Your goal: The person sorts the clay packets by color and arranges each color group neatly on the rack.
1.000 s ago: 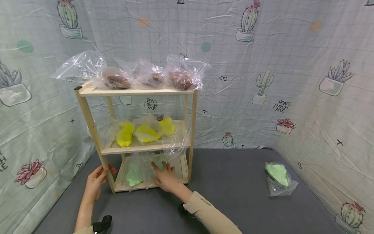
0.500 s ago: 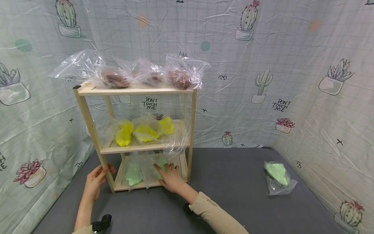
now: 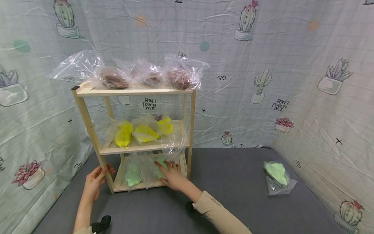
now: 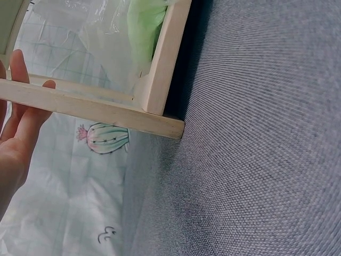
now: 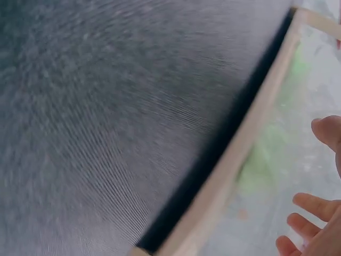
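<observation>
A three-tier wooden shelf rack (image 3: pixel 134 150) stands on the grey table. My left hand (image 3: pixel 95 182) grips its front left post (image 3: pixel 93 130); in the left wrist view the fingers (image 4: pixel 20 66) come round that post. On the bottom tier lie two clear bags with light green lumps, a left green bag (image 3: pixel 132 175) and a right green bag (image 3: pixel 160 165). My right hand (image 3: pixel 174 178) is at the right bag, fingers spread. In the right wrist view its thumb and fingers stand apart with nothing between them. Whether the fingertips touch the bag I cannot tell.
Bags with yellow lumps (image 3: pixel 147 133) lie on the middle tier, one overhanging its front edge. Bags with brown lumps (image 3: pixel 179 79) lie on top. Another green bag (image 3: pixel 277 174) lies on the table at right. Printed cloth walls (image 3: pixel 233 97) surround the table.
My right hand has shifted slightly rightward along the bottom tier, and more of the right green bag shows. The left hand stays on the post.
</observation>
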A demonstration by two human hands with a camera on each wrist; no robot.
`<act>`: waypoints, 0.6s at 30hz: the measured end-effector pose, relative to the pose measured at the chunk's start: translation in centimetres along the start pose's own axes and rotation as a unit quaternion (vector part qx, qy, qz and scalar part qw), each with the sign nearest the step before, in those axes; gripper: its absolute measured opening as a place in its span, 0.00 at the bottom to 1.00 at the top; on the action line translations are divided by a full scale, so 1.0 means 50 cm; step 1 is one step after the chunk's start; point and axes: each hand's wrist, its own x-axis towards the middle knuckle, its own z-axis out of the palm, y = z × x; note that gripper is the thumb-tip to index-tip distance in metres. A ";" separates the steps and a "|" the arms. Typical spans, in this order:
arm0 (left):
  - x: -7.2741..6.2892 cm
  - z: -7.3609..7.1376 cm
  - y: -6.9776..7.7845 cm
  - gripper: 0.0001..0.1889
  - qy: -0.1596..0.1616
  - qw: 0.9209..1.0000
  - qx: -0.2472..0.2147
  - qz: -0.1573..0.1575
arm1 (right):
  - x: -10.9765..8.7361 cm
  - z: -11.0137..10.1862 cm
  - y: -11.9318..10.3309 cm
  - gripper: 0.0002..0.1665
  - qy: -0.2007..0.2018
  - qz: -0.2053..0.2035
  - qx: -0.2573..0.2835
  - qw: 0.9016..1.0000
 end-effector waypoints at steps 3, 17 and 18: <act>-0.002 0.007 0.010 0.13 0.011 1.000 0.021 -0.008 | -0.014 -0.021 0.004 0.38 0.006 -0.004 0.035 0.999; 0.031 -0.061 -0.113 0.14 -0.020 0.999 -0.032 0.018 | -0.141 -0.102 0.053 0.31 0.071 -0.095 0.074 0.990; 0.033 -0.062 -0.117 0.14 -0.016 0.999 -0.035 0.018 | -0.150 -0.106 0.059 0.31 0.079 -0.096 0.074 0.990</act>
